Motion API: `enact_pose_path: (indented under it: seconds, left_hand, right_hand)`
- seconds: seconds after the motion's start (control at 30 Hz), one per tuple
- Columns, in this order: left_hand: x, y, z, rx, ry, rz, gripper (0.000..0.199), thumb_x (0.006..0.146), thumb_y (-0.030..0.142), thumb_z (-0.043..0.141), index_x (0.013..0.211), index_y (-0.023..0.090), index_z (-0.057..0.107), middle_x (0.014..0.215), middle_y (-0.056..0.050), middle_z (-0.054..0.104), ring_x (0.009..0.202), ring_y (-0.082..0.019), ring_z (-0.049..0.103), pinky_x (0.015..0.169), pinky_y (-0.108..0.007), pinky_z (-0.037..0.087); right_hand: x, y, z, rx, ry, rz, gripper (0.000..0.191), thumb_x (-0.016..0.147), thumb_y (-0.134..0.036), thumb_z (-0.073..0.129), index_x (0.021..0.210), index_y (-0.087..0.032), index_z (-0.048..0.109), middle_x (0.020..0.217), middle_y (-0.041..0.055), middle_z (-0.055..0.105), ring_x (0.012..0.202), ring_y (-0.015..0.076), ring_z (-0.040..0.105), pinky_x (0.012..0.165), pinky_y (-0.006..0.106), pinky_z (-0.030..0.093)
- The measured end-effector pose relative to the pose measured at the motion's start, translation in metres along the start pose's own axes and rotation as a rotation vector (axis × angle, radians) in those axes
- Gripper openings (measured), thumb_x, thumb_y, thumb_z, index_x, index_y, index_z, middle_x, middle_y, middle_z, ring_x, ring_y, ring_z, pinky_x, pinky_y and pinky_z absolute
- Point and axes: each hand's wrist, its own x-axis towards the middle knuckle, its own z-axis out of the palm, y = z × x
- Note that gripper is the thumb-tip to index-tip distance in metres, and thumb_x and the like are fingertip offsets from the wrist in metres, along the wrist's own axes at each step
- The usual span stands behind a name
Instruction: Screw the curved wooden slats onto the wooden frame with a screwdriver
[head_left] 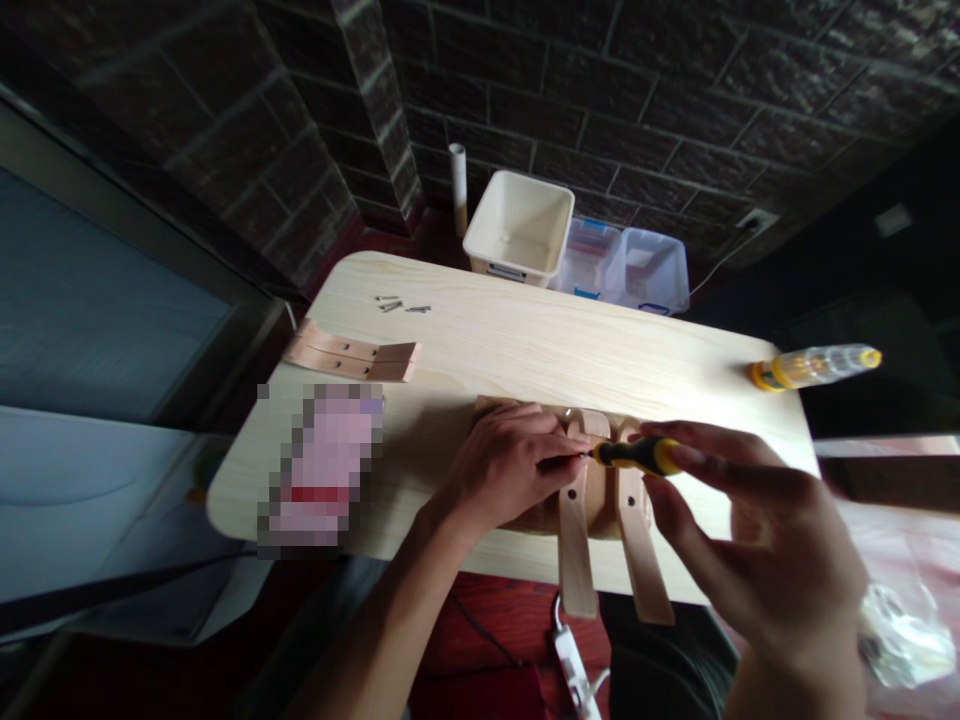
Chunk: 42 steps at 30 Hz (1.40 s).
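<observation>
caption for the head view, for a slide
Right hand aims a screwdriver toward the left hand above two wooden strips.

Both hands point(506, 455) point(780, 535) curled, near together

Legible texts, brands, numbers, signs: none. Pink item point(330, 450), red band across: masked in coarse squares, any print unreadable. Screwdriver point(636, 455), yellow and black: markings, if any, too small to read.

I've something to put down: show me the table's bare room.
Largest: tabletop between the metal pieces and the yellow-ended container. Smaller: between the blurred pink item and the left hand. Crowded: near middle, around that hand, the right hand, screwdriver and two wooden strips.
</observation>
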Motion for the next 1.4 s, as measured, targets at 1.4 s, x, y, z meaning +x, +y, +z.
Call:
enact_pose_path:
  seconds: [1.4]
  left_hand:
    - [0.0012, 0.0018, -0.0011, -0.023, -0.014, -0.027, 0.012, 0.098, 0.023, 0.077, 0.106, 0.026, 0.085, 0.082, 0.001, 0.077, 0.078, -0.017, 0.069, 0.077, -0.034, 0.051]
  right_hand:
    - [-0.0053, 0.0045, -0.0087, -0.067, -0.032, 0.087, 0.045, 0.091, -0.010, 0.084, 0.127, -0.036, 0.076, 0.136, 0.0004, 0.079, 0.119, 0.0158, 0.081, 0.099, 0.024, 0.068]
